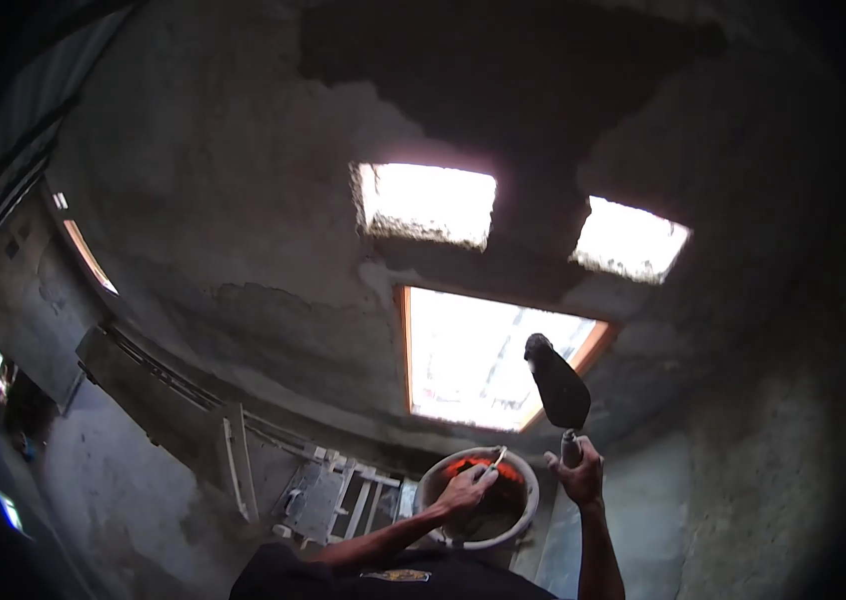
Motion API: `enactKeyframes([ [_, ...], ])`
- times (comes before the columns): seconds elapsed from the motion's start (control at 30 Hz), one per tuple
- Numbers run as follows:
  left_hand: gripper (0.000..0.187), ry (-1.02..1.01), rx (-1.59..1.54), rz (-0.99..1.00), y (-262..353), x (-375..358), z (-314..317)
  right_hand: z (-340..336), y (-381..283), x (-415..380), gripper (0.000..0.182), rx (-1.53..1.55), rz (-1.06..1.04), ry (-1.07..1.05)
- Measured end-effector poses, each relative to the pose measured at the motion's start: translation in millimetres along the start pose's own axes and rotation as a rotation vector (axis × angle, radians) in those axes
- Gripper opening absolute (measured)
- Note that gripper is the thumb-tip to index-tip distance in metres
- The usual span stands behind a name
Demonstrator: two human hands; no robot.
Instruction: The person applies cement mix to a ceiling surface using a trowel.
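Note:
My right hand (580, 472) is wrapped round the handle of a trowel (560, 390), which it holds up with the blade pointing away. A small dark lump of what looks like mortar (538, 345) sits at the blade's tip. Lower and to the left, my left hand (470, 490) is over a round bucket (531, 510) with a pale rim and an orange-red inside. Its fingers close on a thin pale piece (495, 460) that looks like the bucket's handle. Shadow hides most of the bucket's contents.
Ahead stands a rough plastered wall (243, 180) with a darker, damp-looking patch (503, 60). Two bright square openings (430, 203) pierce it above a wood-framed window (483, 360). White slatted frames (353, 505) and long boards (158, 380) lie to the lower left.

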State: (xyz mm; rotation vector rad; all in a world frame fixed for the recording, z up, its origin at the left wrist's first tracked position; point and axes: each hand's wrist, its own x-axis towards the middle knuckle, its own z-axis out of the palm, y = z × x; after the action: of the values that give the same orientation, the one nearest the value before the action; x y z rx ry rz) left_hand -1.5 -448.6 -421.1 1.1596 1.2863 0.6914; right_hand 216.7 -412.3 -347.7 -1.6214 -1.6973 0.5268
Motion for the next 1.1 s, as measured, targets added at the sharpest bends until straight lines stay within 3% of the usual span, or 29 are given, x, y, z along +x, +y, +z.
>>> enactKeyframes([
  [0.07, 0.036, 0.008, -0.047, 0.006, -6.8, -0.1, -9.3, 4.7, -13.2, 44.7, 0.038, 0.017, -0.099, 0.06],
  [0.13, 0.032, 0.005, -0.086, 0.04, -14.1, 2.1, -13.5, -0.1, -24.9, 102.1, 0.034, -0.222, -0.388, 0.062],
  [0.2, 0.033, 0.035, -0.035, 0.178, -19.1, 1.3, -16.4, -4.8, -51.4, 158.8, 0.037, -0.59, -0.878, 0.289],
  [0.27, 0.034, 0.072, 0.006, 0.084, -0.6, -10.3, -35.5, -17.0, -103.4, 211.3, 0.042, -0.631, -0.75, 0.189],
  [0.3, 0.033, 0.096, 0.01, 0.061, 3.7, -13.3, -47.7, -24.9, -129.1, 236.4, 0.044, -0.385, -0.637, 0.068],
  [0.33, 0.033, 0.121, 0.014, 0.04, 5.0, -14.5, -58.3, -33.9, -150.8, 256.9, 0.045, 0.19, -0.517, -0.114],
  [0.4, 0.031, 0.203, 0.039, 0.081, -3.7, -12.9, -72.4, -52.1, -194.0, 318.2, 0.048, -0.59, -1.335, 0.377],
  [0.47, 0.03, 0.289, 0.019, 0.094, -2.0, -17.4, -83.4, -62.1, -254.7, 341.3, 0.047, -0.088, -0.988, 0.176],
  [0.53, 0.028, 0.392, -0.062, 0.109, -10.9, -13.5, -90.7, -76.9, -316.2, 351.5, 0.045, -0.006, -0.525, -0.073],
  [0.6, 0.028, 0.466, -0.052, 0.107, -18.4, -11.9, -97.8, -77.4, -349.9, 377.5, 0.038, 0.028, -0.663, -0.06],
  [0.63, 0.028, 0.471, -0.054, 0.113, -23.3, -10.1, -98.9, -78.1, -366.0, 388.8, 0.038, 0.028, -0.672, -0.058],
  [0.7, 0.028, 0.544, -0.065, 0.112, -36.0, -8.2, -98.4, -78.1, -390.3, 407.6, 0.035, 0.237, -0.608, -0.275],
  [0.83, 0.029, 0.556, -0.089, -0.009, -49.8, -8.4, -105.4, -65.3, -419.8, 436.5, 0.036, 0.374, -0.64, -0.31],
  [0.93, 0.03, 0.569, -0.082, -0.024, -52.0, -12.9, -102.9, -53.8, -423.6, 461.8, 0.038, 0.552, -0.593, -0.414],
  [1.0, 0.031, 0.561, -0.086, -0.038, -55.4, -10.9, -102.0, -47.6, -425.2, 470.4, 0.04, 0.76, -0.44, -0.666],
  [1.03, 0.031, 0.552, -0.091, -0.037, -56.3, -10.1, -100.9, -41.4, -424.2, 474.4, 0.04, 0.761, -0.438, -0.67],
  [1.1, 0.031, 0.538, -0.095, -0.043, -53.9, -11.6, -97.1, -29.1, -421.9, 472.8, 0.038, 0.846, -0.54, -0.397],
])
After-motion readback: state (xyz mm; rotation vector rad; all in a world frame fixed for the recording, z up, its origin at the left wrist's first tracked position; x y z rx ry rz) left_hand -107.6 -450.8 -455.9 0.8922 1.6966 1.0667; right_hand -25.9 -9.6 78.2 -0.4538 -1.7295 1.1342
